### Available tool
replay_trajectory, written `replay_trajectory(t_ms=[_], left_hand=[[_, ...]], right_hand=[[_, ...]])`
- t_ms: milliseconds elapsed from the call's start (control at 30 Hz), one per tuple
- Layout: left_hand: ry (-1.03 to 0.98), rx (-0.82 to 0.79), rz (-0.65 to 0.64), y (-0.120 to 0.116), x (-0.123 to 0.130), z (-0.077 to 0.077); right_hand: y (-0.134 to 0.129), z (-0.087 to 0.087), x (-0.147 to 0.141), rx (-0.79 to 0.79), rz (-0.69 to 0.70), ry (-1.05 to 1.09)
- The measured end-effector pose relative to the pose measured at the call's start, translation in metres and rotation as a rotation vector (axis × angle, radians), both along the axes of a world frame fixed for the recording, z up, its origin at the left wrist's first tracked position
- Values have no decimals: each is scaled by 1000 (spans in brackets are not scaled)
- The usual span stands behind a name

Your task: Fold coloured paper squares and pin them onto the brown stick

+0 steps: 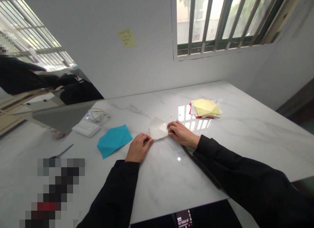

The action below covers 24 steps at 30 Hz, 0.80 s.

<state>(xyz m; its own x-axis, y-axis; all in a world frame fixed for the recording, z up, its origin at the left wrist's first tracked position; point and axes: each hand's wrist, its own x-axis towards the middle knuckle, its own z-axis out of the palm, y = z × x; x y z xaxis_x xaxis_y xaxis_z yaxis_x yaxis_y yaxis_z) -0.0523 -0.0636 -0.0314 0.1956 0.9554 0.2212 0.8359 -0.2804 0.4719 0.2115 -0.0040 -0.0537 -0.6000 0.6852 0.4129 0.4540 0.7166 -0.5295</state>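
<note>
A sheet of cream paper with folded edges lies on the white marbled table. At its lower left corner is my left hand, thumb and fingers pinched together on the paper's edge. My right hand has its fingers curled closed on the paper's right corner, which they partly hide. Left of my left hand lies a folded blue paper. A stack of folded papers, yellow on top with white and red below, sits farther back on the right.
At the left are a white device, a coiled cable and scissors. Small shiny beads lie behind my right hand. A dark strip runs beside my right forearm. A phone is at the bottom.
</note>
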Motion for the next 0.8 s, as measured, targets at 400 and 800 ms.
replay_trajectory(t_ms=[400,800], left_hand=[[80,27,-8,0,0,-3],[-21,27,-29,0,-2,-1]], right_hand=[[6,-1,2,13,45,32],[2,7,2,-28,37,86]])
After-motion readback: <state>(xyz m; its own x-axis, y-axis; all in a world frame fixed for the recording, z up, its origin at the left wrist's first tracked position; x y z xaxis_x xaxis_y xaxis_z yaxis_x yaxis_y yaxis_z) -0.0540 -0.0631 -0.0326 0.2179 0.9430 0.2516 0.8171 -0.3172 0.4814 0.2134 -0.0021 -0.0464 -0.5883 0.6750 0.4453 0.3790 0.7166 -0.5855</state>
